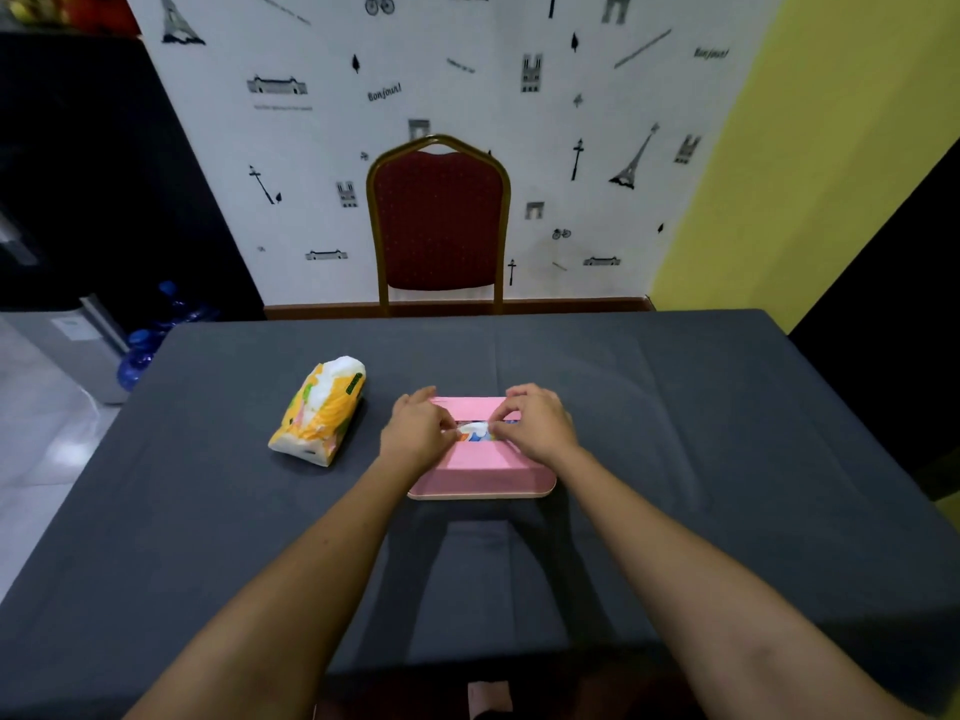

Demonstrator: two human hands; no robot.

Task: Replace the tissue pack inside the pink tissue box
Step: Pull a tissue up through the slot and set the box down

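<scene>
Pinching from both sides, our left hand (415,431) and right hand (535,426) close their fingertips on the tissue pack (475,432) showing through the slot of the pink tissue box (480,467) on the table (675,433), probably to work it through that narrow opening. Our hands hide most of the slot, so we cannot tell how firmly the pack is held; the orange pack (318,412) lies apart to the left, out of the way.

My left hand (415,433) and right hand (537,426) pinch the tissue (475,431) at the pink box's (480,462) slot; a yellow pack (319,410) lies left on the grey worktop (727,433).
</scene>
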